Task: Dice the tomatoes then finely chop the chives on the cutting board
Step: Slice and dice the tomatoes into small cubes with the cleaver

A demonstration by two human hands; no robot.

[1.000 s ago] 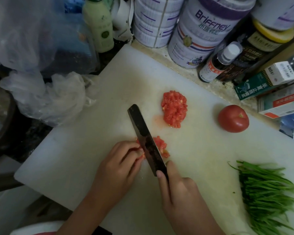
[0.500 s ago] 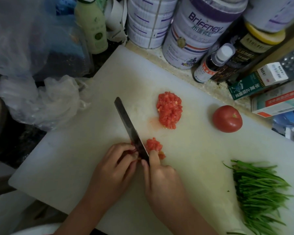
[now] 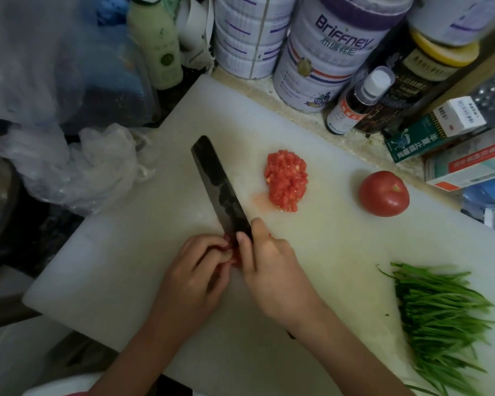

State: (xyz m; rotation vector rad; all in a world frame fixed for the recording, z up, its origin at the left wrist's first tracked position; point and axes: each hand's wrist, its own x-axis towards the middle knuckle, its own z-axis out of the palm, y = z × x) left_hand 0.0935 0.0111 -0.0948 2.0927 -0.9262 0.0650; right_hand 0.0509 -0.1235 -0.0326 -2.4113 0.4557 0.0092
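Observation:
On the white cutting board (image 3: 340,252) my right hand (image 3: 272,270) grips a dark cleaver (image 3: 220,190), thumb and forefinger pinching the blade near its heel. Curled against the blade's left side, my left hand (image 3: 195,278) holds a small piece of tomato (image 3: 233,252), mostly hidden between the two hands. A heap of diced tomato (image 3: 287,180) lies beyond the knife. Farther right sits a whole tomato (image 3: 384,193). A bundle of green chives (image 3: 443,315) lies at the board's right end.
Large tins (image 3: 326,58), bottles (image 3: 357,101) and small boxes (image 3: 440,127) crowd the counter behind the board. A green-white bottle (image 3: 157,44) and crumpled plastic bags (image 3: 77,167) sit at the left. The board's near left edge overhangs a dark gap.
The cleaver has worked leftward through the tomato piece. The small cut bits that showed right of the blade are now hidden by my right hand.

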